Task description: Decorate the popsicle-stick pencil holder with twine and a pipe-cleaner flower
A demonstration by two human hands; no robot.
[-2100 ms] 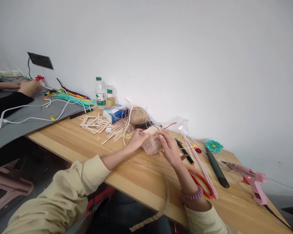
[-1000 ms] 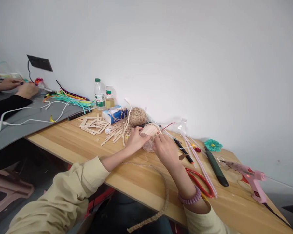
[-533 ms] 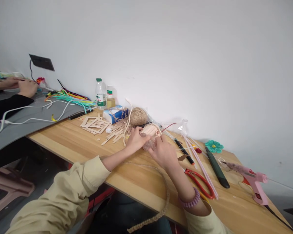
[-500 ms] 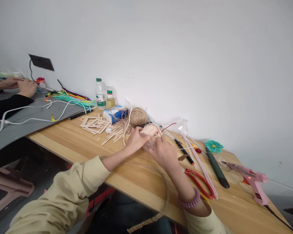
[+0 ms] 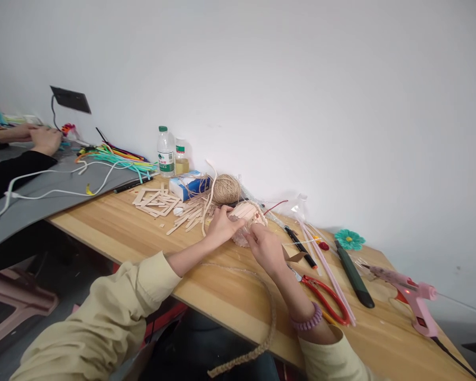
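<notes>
Left hand (image 5: 221, 227) pinches craft piece (image 5: 244, 212) at left; right hand (image 5: 268, 248) at right, pinch unclear.

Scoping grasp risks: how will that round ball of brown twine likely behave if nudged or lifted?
The round ball of brown twine would probably roll, though things packed close may stop it. Its loose strands cross the blue-and-white packet, so could snag on lifting. The wound, fibrous surface suggests it won't be slippery.
</notes>
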